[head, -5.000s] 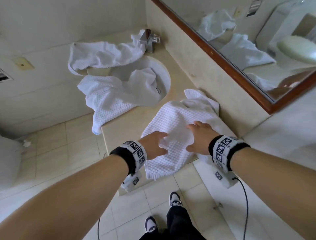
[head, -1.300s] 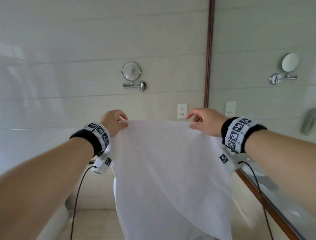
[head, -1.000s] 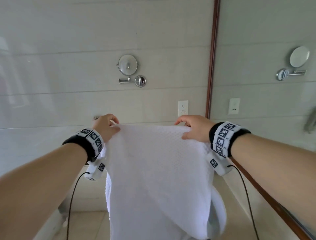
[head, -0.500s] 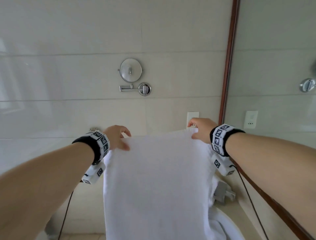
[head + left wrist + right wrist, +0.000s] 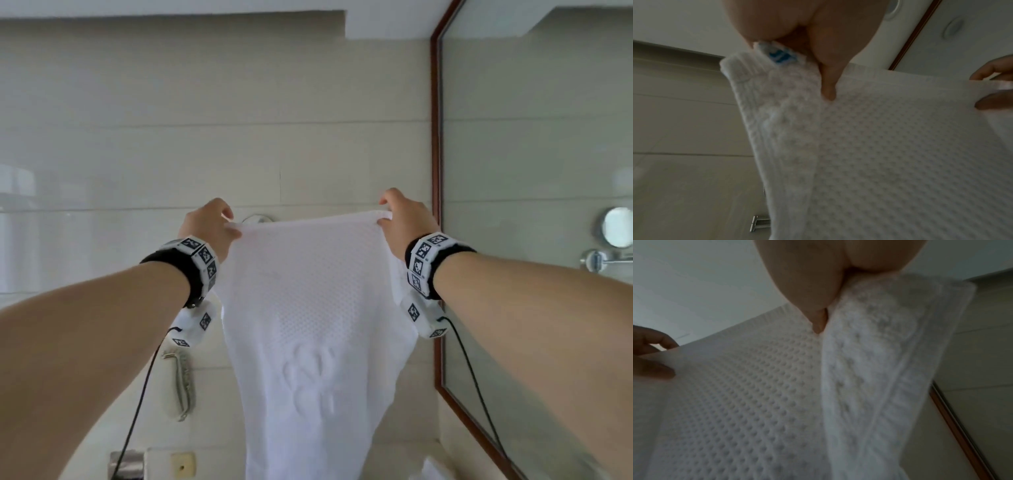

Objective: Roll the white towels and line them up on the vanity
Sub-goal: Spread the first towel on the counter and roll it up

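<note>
Two corners of one white towel (image 5: 308, 325) are pinched, by left hand (image 5: 209, 228) and right hand (image 5: 402, 219), and held aloft before the wall. Side edges are seen folded inward; uneven laying-down could produce a skewed roll.

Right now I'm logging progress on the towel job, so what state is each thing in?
white towel: unrolled, held up by its top corners, hanging down.
left hand: pinches the towel's top left corner.
right hand: pinches the top right corner.
blue tag: sticks out at the left-hand corner.
</note>
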{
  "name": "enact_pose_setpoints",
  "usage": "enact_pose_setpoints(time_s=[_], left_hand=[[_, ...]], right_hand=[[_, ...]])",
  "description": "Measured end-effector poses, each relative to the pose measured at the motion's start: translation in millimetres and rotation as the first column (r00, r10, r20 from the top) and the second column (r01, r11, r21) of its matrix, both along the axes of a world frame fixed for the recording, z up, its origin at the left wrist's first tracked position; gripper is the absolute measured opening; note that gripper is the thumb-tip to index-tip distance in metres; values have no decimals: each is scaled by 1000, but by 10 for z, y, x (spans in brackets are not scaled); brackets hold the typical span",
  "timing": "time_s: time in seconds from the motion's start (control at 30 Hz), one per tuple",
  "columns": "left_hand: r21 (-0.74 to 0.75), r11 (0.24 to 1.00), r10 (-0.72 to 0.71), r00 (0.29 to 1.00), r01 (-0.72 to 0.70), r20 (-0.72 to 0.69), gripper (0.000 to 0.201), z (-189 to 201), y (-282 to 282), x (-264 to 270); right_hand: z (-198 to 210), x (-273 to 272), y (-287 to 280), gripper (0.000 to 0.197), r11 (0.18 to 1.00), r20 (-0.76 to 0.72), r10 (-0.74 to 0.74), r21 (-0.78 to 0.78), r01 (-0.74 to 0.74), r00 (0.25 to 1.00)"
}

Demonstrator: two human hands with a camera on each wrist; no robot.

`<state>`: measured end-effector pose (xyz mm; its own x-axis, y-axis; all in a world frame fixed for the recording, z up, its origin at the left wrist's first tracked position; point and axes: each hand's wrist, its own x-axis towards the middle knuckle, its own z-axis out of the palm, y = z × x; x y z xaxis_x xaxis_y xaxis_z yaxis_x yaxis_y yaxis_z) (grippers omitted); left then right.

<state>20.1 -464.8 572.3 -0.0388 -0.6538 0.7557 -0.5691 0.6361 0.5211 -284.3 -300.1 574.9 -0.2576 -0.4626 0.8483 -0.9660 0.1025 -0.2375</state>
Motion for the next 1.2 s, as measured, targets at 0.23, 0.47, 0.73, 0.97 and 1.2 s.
enact_pose_setpoints(time_s=[0.23,0.47,0.73,0.97,1.2], left_hand=[[95,989,-123,990,117,63,29,-740,981,441],[459,884,-219,946,89,239,32,-2669,2095,789],[756,651,-364,847,-66,388,27,-4799,3438,1179],[899,414,-500,790,-141,354,21,-5863,4182,1600],[929,325,-579,739,-177,344,16,-6332,4430,1801]], right_hand=[[-908,85,1090,33,982,136,141,105,-155,981],[-2830,256,2193,44,875,403,82,408,-260,911],[-4998,559,3429,41,592,620,-130,674,-442,773],[-5846,853,4220,42,387,550,-299,817,-428,780],[-6270,1051,4565,42,217,498,-343,867,-449,796]])
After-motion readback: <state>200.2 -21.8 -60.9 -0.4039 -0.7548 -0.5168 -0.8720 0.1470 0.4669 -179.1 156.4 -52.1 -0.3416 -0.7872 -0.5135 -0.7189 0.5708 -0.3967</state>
